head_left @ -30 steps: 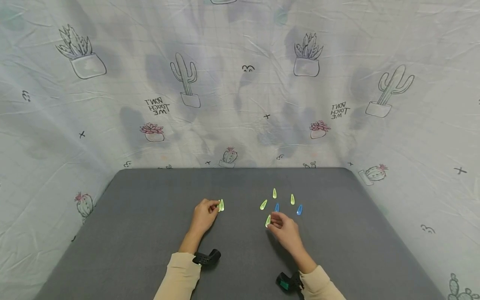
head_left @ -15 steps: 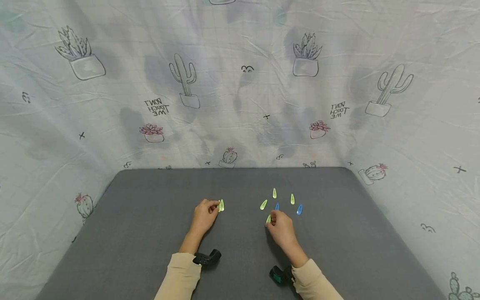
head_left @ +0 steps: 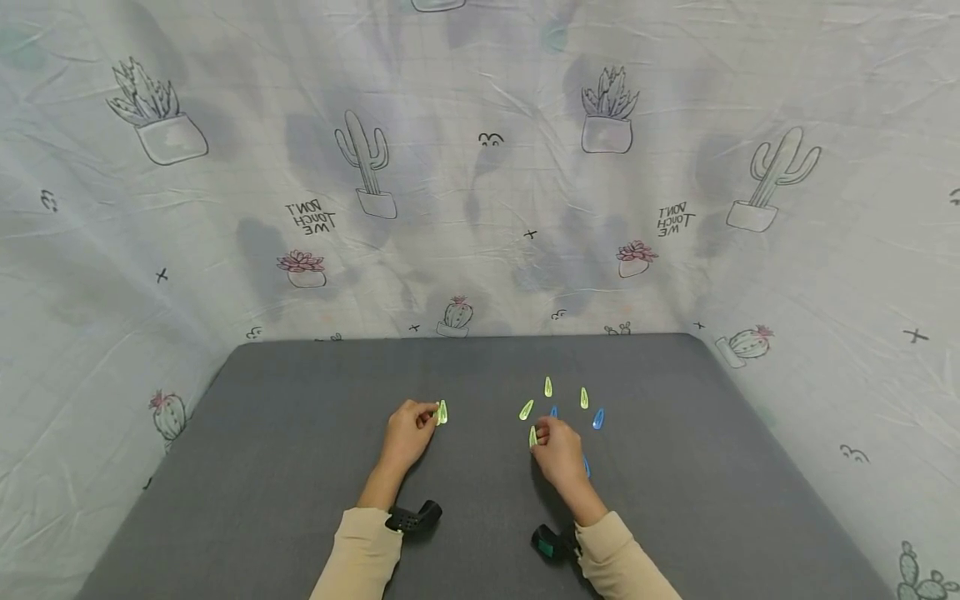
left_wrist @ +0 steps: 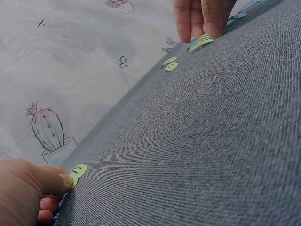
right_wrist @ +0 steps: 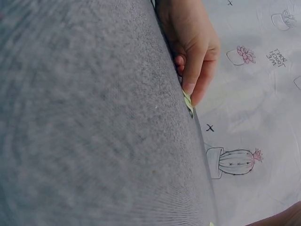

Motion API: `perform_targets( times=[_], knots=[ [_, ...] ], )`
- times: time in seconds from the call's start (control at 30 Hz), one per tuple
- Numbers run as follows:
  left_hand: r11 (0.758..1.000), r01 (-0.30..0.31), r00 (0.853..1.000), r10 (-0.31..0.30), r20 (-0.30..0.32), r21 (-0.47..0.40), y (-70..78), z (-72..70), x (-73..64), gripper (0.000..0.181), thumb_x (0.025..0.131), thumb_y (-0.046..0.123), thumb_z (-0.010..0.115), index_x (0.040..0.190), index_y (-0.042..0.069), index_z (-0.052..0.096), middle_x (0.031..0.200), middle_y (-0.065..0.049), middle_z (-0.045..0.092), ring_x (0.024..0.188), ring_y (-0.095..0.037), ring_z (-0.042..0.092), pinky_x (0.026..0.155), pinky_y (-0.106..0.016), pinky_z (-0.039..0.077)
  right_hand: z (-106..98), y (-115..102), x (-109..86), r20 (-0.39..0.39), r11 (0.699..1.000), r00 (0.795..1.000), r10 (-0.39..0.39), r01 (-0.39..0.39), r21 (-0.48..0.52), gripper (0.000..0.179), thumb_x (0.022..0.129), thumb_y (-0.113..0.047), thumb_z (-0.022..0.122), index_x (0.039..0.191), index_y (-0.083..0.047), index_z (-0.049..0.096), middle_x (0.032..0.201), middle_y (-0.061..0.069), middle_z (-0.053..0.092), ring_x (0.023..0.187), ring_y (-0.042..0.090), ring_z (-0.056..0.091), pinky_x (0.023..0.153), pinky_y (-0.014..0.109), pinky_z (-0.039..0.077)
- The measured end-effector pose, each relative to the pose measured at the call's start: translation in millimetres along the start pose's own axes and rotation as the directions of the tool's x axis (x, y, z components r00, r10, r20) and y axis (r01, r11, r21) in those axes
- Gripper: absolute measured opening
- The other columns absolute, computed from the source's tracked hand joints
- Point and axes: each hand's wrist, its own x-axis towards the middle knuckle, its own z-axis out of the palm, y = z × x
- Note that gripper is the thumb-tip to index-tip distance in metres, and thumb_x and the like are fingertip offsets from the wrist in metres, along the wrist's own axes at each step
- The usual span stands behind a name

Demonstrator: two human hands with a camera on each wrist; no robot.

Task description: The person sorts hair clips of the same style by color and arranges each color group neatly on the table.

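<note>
Closest to you on the grey desk [head_left: 480, 533], your two cream sleeves [head_left: 628, 557] come in from the bottom, each with a black wrist camera [head_left: 412, 517] strapped at the cuff. Just past the right cuff, a blue clip [head_left: 587, 468] lies by the outer side of your right hand [head_left: 561, 454], partly covered by it. That hand's fingers are drawn together, thumb and fingertips gripping a lime-green clip [head_left: 533, 437] right at the desk surface. Your left hand [head_left: 408, 433], well apart to the left, pinches a green clip [left_wrist: 79, 174] between thumb and forefinger, the fingers closed with hardly any gap; in the head view a second green clip [head_left: 443, 412] sits against it, side by side or overlapping, which you can't quite tell. Beyond your right fingertips, another blue clip [head_left: 553, 412] is half hidden, with a slanted green clip [head_left: 527, 409] to its left and a fully visible blue clip [head_left: 598, 418] to its right. Farther back lie two more green clips [head_left: 548, 387], well apart from each other. Behind the desk's far edge hangs a pale cloth [head_left: 450, 208] printed with potted cacti and mirrored lettering.
</note>
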Motion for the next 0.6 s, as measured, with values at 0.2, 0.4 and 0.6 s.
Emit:
perform_targets(
  times=[0.2, 0.4, 0.6],
  knots=[
    [1.0, -0.004, 1.0, 0.004, -0.001, 0.001, 0.7, -0.3, -0.8, 0.018, 0.083, 0.005, 0.069, 0.101, 0.004, 0.073, 0.076, -0.003, 0.056, 0.063, -0.01, 0.045, 0.057, -0.024, 0.037, -0.1, 2.5, 1.1, 0.014, 0.993, 1.0, 0.018, -0.019, 0.119, 0.028, 0.072, 0.007, 0.063, 0.098, 0.001, 0.07, 0.079, 0.005, 0.069, 0.071, 0.014, 0.063, 0.062, 0.026, 0.049],
    [1.0, 0.0, 1.0, 0.0, 0.007, 0.002, 0.6, -0.1, -1.1, 0.018, 0.083, 0.005, 0.069, 0.101, 0.004, 0.073, 0.077, -0.003, 0.055, 0.063, -0.009, 0.044, 0.057, -0.023, 0.037, -1.6, 1.8, 1.6, 0.121, 0.9, 0.99, 0.073, -0.118, 0.419, 0.031, 0.078, 0.007, 0.063, 0.109, 0.003, 0.069, 0.091, 0.013, 0.069, 0.079, 0.013, 0.062, 0.063, 0.02, 0.049],
    [1.0, -0.007, 1.0, 0.007, 0.001, 0.005, 0.5, 0.4, -1.4, 0.018, 0.083, 0.004, 0.068, 0.1, 0.004, 0.073, 0.076, -0.003, 0.055, 0.063, -0.009, 0.044, 0.057, -0.023, 0.037, -4.9, -0.8, 1.9, 0.222, 0.768, 0.972, 0.078, -0.201, 0.608, 0.035, 0.082, 0.005, 0.064, 0.117, 0.005, 0.064, 0.098, 0.018, 0.065, 0.082, 0.009, 0.059, 0.067, 0.02, 0.049]
  ],
)
